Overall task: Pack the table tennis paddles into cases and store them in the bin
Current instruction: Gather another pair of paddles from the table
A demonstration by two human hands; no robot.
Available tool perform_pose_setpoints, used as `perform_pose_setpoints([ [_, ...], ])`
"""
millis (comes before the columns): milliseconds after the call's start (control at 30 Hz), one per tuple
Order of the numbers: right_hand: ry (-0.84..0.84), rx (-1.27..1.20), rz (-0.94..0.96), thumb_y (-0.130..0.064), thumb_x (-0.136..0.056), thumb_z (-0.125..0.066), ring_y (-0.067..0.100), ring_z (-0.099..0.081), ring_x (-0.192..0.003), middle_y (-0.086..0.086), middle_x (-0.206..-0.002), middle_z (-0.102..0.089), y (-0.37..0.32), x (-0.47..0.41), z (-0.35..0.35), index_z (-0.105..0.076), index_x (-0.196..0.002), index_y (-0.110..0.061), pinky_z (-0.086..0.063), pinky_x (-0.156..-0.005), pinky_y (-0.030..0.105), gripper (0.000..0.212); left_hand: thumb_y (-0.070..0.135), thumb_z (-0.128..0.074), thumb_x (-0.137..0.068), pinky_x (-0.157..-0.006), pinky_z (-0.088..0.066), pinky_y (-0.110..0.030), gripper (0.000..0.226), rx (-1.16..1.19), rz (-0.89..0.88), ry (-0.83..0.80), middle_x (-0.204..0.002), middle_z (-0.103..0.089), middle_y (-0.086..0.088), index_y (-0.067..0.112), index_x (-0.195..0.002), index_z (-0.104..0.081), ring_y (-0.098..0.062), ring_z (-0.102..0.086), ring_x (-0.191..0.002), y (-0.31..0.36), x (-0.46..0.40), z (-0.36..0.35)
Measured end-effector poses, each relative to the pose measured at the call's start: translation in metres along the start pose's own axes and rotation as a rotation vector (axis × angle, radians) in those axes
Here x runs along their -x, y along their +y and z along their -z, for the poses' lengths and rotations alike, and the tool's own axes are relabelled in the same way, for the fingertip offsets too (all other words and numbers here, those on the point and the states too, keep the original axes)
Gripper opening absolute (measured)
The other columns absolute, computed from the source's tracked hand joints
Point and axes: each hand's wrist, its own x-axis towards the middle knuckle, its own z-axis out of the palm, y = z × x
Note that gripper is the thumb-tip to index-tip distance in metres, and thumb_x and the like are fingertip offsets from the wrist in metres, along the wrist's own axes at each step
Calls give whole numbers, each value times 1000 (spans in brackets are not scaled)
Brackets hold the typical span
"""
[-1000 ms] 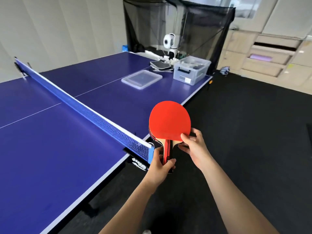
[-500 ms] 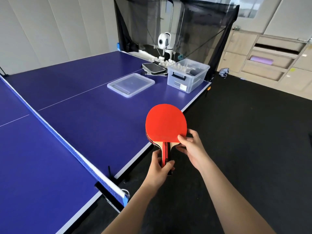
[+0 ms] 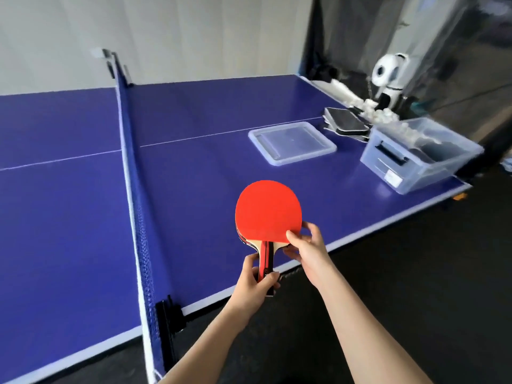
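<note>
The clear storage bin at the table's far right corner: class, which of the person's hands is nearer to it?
Right. The right hand pinches the paddles' blade edge, on the side toward the bin. The left hand grips the handles, lower and farther left.

Blue table (image 3: 194,173): net (image 3: 133,176), clear lid (image 3: 292,142), black cases (image 3: 346,124), bin (image 3: 421,156).

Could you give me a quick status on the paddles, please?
Left hand grips paddle handles. Right hand pinches red paddle edge. Cases and open bin ahead on table; nothing between.
</note>
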Motion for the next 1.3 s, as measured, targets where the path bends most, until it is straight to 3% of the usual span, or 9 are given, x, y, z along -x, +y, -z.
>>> perform_pose_setpoints([
  [133,-123,58,-78,-13,-88,-67,23,-68,-92,6,-104,-66,3,-38,-5,-44,-123,-20,-58,-77,33,43,16,-62,-92,-71,-54,-24,45,42,53,121,-94,-63,-10,26,-128,-37,-12,-67,-77,-9,-18,-4],
  [300,-256,104,-161,-14,-87,-68,27,-65,-91,14,-111,-64,19,-70,-42,-44,-125,-18,-58,-81,38,46,13,-61,-91,-75,-56,-29,42,84,106,296,-91,-63,-11,26,-124,-40,-13,-67,-77,-17,-28,16],
  [467,-335,162,-240,-16,-86,-69,25,-67,-87,11,-106,-63,41,-99,-88,-44,-123,-21,-59,-78,36,45,7,-61,-90,-64,-52,-24,40,115,138,444,-87,-58,-11,20,-123,-42,-12,-63,-67,-28,-44,49],
  [633,-338,216,-282,-16,-86,-70,22,-66,-81,9,-103,-64,65,-128,-127,-46,-119,-23,-59,-69,30,42,10,-64,-89,-63,-53,-23,36,143,190,522,-91,-56,-2,20,-120,-47,-11,-58,-67,-46,-69,84],
  [833,-342,297,-361,-15,-85,-70,20,-65,-78,9,-105,-62,97,-148,-161,-46,-114,-22,-60,-69,31,38,11,-63,-89,-63,-54,-24,39,178,273,573,-88,-54,-2,20,-124,-48,-14,-56,-70,-69,-80,113],
  [967,-351,315,-393,-14,-86,-69,21,-66,-79,10,-105,-63,112,-151,-175,-46,-117,-21,-59,-69,31,40,12,-65,-89,-60,-51,-20,42,163,313,600,-99,-55,-7,23,-126,-48,-15,-55,-85,-76,-80,128],
  [1100,-352,413,-335,-19,-85,-70,18,-66,-86,4,-103,-64,118,-151,-178,-47,-118,-22,-57,-69,28,41,10,-64,-89,-57,-50,-14,42,101,308,639,-112,-51,-7,23,-126,-47,-12,-55,-87,-81,-80,136],
  [1233,-360,551,-241,-26,-84,-70,18,-63,-93,4,-111,-61,119,-149,-179,-47,-124,-20,-55,-67,26,47,6,-62,-88,-69,-51,-29,39,0,299,706,-106,-45,-1,19,-123,-50,-14,-52,-81,-84,-82,132],
  [1300,-350,589,-209,-27,-84,-70,18,-63,-93,6,-112,-61,118,-149,-179,-49,-125,-17,-58,-72,31,47,5,-62,-87,-75,-51,-36,34,-23,297,723,-105,-42,-1,21,-116,-53,-15,-51,-81,-83,-84,129],
])
